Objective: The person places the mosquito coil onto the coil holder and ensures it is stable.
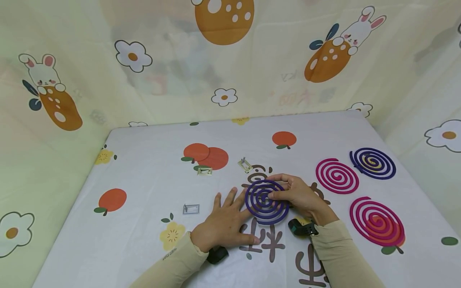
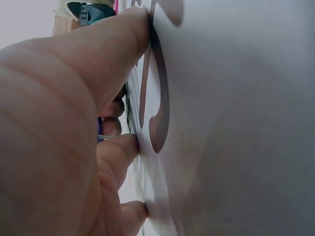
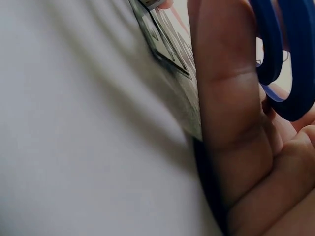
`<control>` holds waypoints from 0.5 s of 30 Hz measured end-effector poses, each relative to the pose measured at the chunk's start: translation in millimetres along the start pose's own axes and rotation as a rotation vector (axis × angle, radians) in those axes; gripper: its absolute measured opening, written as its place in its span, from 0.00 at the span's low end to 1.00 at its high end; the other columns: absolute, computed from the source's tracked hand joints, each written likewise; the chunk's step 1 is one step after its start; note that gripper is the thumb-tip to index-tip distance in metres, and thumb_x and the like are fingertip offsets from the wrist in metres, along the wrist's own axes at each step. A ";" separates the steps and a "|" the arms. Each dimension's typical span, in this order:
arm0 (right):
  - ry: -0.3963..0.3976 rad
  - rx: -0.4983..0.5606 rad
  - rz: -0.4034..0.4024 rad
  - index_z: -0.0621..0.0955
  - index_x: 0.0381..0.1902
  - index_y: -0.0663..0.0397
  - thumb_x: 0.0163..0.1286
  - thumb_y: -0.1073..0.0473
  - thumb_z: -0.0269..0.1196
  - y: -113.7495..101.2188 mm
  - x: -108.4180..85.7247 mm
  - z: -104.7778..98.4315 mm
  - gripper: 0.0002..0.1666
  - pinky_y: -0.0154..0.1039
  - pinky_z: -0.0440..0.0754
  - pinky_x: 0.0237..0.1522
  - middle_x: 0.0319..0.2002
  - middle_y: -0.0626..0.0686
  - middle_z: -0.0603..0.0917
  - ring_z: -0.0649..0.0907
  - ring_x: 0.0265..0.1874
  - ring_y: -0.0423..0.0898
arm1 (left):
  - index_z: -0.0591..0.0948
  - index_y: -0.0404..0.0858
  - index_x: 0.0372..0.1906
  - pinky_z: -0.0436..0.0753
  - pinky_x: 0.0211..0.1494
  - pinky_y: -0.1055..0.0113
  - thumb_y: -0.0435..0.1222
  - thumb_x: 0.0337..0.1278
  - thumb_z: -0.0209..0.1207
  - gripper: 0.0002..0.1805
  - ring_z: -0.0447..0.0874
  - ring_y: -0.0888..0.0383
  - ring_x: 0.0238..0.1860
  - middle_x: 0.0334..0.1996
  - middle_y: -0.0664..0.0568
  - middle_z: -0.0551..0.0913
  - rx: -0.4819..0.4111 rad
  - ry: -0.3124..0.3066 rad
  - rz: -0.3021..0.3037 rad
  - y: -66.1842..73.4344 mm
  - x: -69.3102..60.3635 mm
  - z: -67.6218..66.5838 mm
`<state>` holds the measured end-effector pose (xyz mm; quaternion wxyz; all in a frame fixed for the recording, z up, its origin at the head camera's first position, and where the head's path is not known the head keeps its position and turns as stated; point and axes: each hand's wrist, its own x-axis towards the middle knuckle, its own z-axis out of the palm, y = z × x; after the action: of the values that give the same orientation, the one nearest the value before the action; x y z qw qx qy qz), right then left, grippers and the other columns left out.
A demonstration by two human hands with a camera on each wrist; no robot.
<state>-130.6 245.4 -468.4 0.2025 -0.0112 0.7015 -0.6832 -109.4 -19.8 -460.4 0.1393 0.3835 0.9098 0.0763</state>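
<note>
In the head view a dark blue spiral coil [image 1: 257, 216] is held by my right hand [image 1: 302, 196], thumb on its centre and fingers behind its upper right part. My left hand [image 1: 225, 226] lies spread on the white cloth beside it, index finger reaching to the coil's left edge. The left wrist view shows that hand's thumb [image 2: 123, 32] and fingertips on the cloth. Close in the right wrist view are blue coil loops [image 3: 300, 59] beside a finger [image 3: 229, 83] of my right hand.
To the right lie two pink coils [image 1: 337, 191] [image 1: 354, 230] and another dark blue coil [image 1: 391, 166]. Small metal stands, two gold [image 1: 205, 171] [image 1: 245, 164] and one silver [image 1: 191, 209], are left of and above my hands. A printed curtain [image 1: 173, 80] hangs behind.
</note>
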 end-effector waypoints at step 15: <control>0.007 -0.044 0.004 0.70 0.68 0.74 0.67 0.69 0.70 -1.0 -0.3 2.4 0.36 0.36 0.88 0.33 0.35 0.56 0.90 0.88 0.26 0.43 | 0.54 0.65 0.84 0.48 0.75 0.25 0.73 0.55 0.59 0.53 0.39 0.36 0.84 0.85 0.44 0.46 -0.014 -0.008 0.001 0.2 -0.4 -0.9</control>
<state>-129.8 243.1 -467.3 0.2011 -0.0118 0.7171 -0.6672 -109.3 -20.0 -459.4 0.1456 0.3833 0.9084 0.0813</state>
